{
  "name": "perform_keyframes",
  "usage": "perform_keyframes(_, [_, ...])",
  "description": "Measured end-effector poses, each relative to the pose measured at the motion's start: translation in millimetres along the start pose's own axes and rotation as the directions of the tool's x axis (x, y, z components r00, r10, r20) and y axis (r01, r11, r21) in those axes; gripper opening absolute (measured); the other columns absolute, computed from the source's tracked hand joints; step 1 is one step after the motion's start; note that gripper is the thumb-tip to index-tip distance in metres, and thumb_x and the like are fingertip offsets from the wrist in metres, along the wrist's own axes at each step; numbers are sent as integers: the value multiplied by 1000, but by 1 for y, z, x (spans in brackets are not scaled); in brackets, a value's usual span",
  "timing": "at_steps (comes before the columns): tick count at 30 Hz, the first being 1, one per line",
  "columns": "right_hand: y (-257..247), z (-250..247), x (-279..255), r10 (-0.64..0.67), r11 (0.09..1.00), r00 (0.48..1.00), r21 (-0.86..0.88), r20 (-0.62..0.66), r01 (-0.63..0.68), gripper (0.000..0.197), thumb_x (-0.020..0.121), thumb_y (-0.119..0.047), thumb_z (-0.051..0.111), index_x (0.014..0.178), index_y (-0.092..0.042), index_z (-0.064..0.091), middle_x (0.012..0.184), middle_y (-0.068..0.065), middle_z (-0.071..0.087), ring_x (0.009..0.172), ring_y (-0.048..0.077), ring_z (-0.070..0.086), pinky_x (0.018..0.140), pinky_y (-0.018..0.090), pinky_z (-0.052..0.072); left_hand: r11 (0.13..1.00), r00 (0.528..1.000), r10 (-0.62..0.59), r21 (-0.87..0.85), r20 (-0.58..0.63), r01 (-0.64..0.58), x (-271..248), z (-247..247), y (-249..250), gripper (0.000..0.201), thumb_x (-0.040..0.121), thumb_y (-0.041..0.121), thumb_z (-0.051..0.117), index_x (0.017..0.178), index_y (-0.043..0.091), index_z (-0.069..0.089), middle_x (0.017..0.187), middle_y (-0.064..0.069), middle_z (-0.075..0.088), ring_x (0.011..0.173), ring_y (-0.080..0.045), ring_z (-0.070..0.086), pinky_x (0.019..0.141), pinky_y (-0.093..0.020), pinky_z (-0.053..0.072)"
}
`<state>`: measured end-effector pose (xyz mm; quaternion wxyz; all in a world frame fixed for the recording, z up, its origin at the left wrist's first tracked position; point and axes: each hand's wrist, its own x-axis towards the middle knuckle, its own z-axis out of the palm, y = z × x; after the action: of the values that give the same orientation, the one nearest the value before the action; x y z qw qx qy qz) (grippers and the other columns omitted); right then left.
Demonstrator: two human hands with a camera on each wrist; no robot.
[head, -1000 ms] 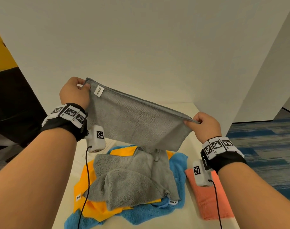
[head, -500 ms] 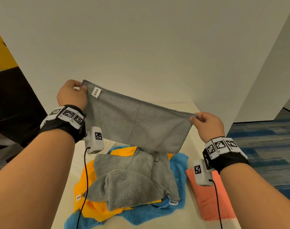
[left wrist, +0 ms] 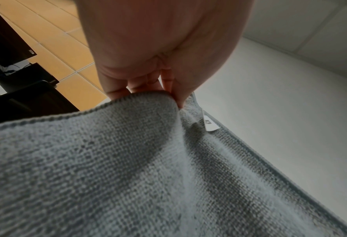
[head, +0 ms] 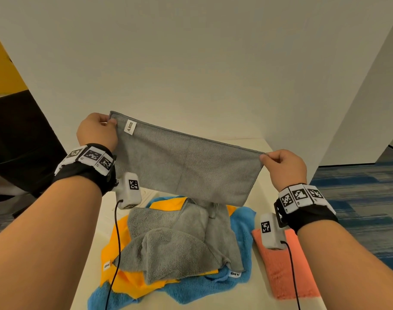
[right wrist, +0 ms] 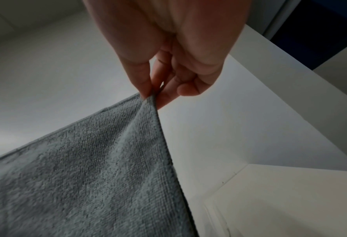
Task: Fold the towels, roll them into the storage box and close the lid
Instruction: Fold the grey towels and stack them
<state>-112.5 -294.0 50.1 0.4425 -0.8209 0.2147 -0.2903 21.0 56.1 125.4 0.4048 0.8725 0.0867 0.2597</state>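
Observation:
A grey towel [head: 186, 166] hangs folded in half in the air above the table, stretched taut between both hands. My left hand [head: 97, 130] pinches its upper left corner beside the white label [head: 130, 126]; the left wrist view shows the thumb and fingers of that hand [left wrist: 168, 89] nipping the hem of the towel [left wrist: 128, 168]. My right hand [head: 283, 166] pinches the upper right corner, lower than the left. In the right wrist view the thumb and forefinger of the right hand [right wrist: 152, 89] clamp the towel [right wrist: 87, 176] at its corner. No storage box is in view.
Beneath the held towel lies a heap: another grey towel [head: 177, 242] on an orange one [head: 133, 280] and a blue one [head: 191, 289]. A folded coral towel [head: 285, 274] lies at the right on the cream table [head: 240, 300]. White walls close in behind and to the right.
Both hands have moved apart, pulling the grey towel's top edge straight and taut. The left hand has dropped slightly; the heap below has not moved.

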Motion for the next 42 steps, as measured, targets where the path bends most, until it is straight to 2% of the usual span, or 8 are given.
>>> perform_keyframes(6, [3, -1, 4, 17, 1000, 998, 19, -54, -16, 5, 86, -19, 67, 84, -15, 64, 73, -15, 57, 79, 11, 55, 75, 22, 37, 1000, 1000, 4, 24, 20, -5, -2, -2, 1, 29, 98, 25, 50, 116, 6, 61, 112, -15, 65, 107, -33, 58, 86, -33, 40])
perform_keyframes(11, [2, -1, 6, 18, 998, 990, 69, -138, -9, 7, 86, -17, 68, 92, -17, 64, 86, -4, 63, 81, 10, 56, 73, 18, 35, 1000, 999, -26, 14, 47, 25, -9, 1, 3, 31, 100, 23, 45, 123, 4, 54, 122, -19, 60, 114, -36, 53, 93, -37, 39])
perform_keyframes(17, [1, -7, 9, 9, 999, 996, 37, -91, -6, 19, 91, -23, 63, 105, -15, 71, 88, -2, 64, 85, 10, 56, 76, 16, 35, 997, 992, -74, -25, 100, 76, -18, 5, 3, 32, 102, 22, 40, 127, 4, 49, 126, -22, 55, 116, -35, 51, 83, -31, 35])
perform_keyframes(23, [1, -4, 15, 95, 994, 994, 50, -55, -92, 24, 98, -28, 49, 108, -8, 59, 90, 2, 57, 84, 17, 50, 73, 22, 31, 988, 975, -142, -33, 171, 150, -27, 16, 6, 31, 102, 21, 39, 125, 3, 48, 126, -21, 54, 116, -36, 50, 81, -31, 32])
perform_keyframes(27, [0, -2, 18, 122, 992, 991, 52, -51, -119, 27, 97, -31, 50, 103, -7, 61, 83, 2, 56, 83, 18, 50, 74, 24, 33, 983, 952, -160, -44, 262, 177, -33, 21, 9, 21, 99, 22, 41, 107, 6, 52, 110, -22, 59, 96, -36, 55, 73, -34, 35])
perform_keyframes(31, [-12, 0, 12, 104, 990, 994, 98, -30, -101, 29, 94, -31, 55, 107, -7, 65, 92, 0, 60, 87, 15, 53, 77, 23, 35, 953, 885, -167, -161, 434, 258, -49, 31, 15, 19, 86, 28, 52, 71, 19, 45, 75, -15, 49, 65, -25, 49, 66, -43, 50])
perform_keyframes(35, [-26, 16, -2, 93, 975, 993, 194, 78, -107, 27, 89, -34, 63, 102, -11, 67, 94, -3, 66, 88, 16, 61, 79, 29, 46, 881, 764, -107, -295, 636, 369, -83, 38, 40, 13, 92, 12, 58, 81, 12, 53, 71, -7, 54, 58, -19, 53, 53, -26, 49])
perform_keyframes(42, [-44, 42, -24, 46, 922, 982, 369, 184, -112, 12, 72, -28, 78, 75, -25, 67, 75, -5, 69, 80, 20, 68, 81, 48, 56, 886, 675, 103, -376, 731, 271, -118, 52, 64, 10, 85, 13, 72, 86, 10, 63, 70, -1, 62, 55, -9, 58, 54, -23, 50])
